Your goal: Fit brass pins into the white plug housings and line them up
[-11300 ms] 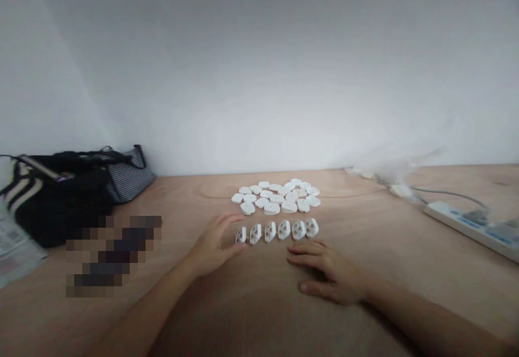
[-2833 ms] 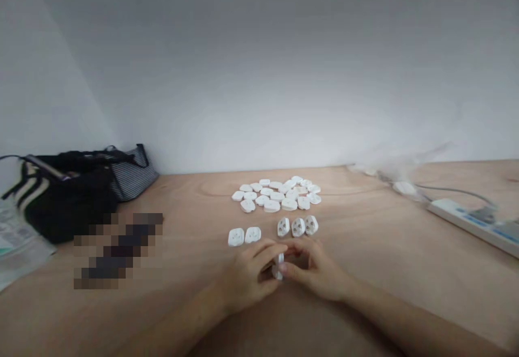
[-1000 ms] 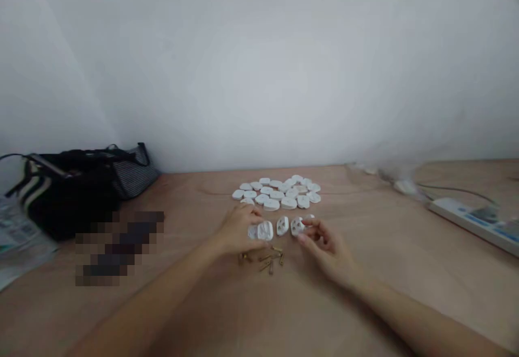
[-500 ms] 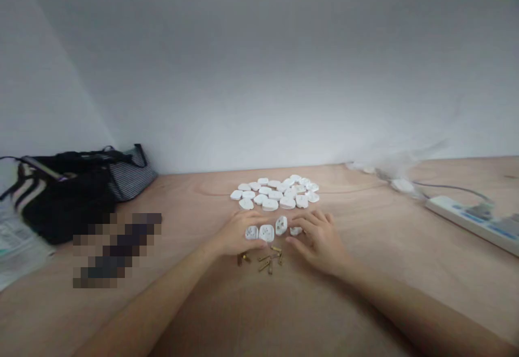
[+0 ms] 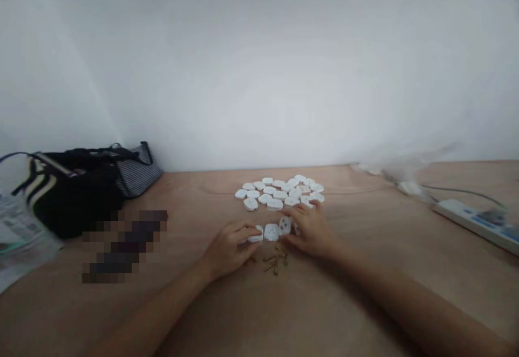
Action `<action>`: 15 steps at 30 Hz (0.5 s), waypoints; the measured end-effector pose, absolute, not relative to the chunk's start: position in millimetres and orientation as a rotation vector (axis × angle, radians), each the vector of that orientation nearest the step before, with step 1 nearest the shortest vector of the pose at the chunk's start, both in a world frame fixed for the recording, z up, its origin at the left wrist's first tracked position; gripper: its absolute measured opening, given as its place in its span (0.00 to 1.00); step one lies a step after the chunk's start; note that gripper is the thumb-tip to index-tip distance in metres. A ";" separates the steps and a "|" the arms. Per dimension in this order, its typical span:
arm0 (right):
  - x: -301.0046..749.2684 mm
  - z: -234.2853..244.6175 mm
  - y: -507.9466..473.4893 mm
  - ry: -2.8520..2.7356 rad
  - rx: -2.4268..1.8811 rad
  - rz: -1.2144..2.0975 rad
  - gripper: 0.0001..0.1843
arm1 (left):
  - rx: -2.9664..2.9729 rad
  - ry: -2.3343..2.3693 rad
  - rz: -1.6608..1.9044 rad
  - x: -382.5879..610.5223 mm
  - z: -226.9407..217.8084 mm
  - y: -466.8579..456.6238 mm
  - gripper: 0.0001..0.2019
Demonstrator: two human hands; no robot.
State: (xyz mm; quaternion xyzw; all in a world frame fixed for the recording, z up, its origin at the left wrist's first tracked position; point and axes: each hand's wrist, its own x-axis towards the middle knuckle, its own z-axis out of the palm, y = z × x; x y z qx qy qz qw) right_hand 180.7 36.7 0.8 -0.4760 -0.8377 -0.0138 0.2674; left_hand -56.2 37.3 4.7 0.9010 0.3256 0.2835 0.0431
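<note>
A small manual assembly bench was indicated. A bare wooden tabletop [image 5: 365,270] was set against a plain white wall [image 5: 259,75]. A batch of white plug shells [image 5: 279,193] was laid at centre frame, brass pins [image 5: 275,262] just below, a power strip [image 5: 478,220] at right, bags [image 5: 81,189] at left.

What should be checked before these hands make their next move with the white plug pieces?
1. Left hand touches the near row at its left end: ok.
2. Right hand covers that row's right end; grip: cannot tell.
3. Brass pins lie loose between the hands: ok.
4. Pile of white pieces apart from the right hand: cannot tell.
5. Power strip far off to the right: ok.
</note>
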 end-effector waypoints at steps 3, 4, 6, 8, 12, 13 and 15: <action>188.6 -0.5 22.7 -2.155 -1.121 0.101 0.24 | 2.766 0.975 0.826 -71.4 0.3 19.9 0.10; 192.0 -2.1 16.5 -2.126 -1.078 0.168 0.23 | 2.766 0.983 0.819 -75.2 -2.1 15.6 0.10; 198.6 -6.4 3.7 -2.050 -1.054 0.333 0.23 | 2.751 1.002 0.785 -79.7 -7.6 9.7 0.11; 203.5 -10.8 -7.2 -2.027 -1.064 0.460 0.24 | 2.718 1.008 0.762 -80.0 -12.4 6.1 0.11; 206.1 -14.9 -16.3 -2.030 -1.147 0.559 0.23 | 2.665 0.940 0.751 -73.2 -16.2 1.5 0.11; 205.7 -14.8 -16.0 -2.039 -1.152 0.556 0.22 | 2.660 0.924 0.757 -71.0 -15.7 0.9 0.11; 204.6 -14.1 -14.0 -2.069 -1.113 0.542 0.21 | 2.663 0.903 0.803 -66.1 -12.8 1.1 0.11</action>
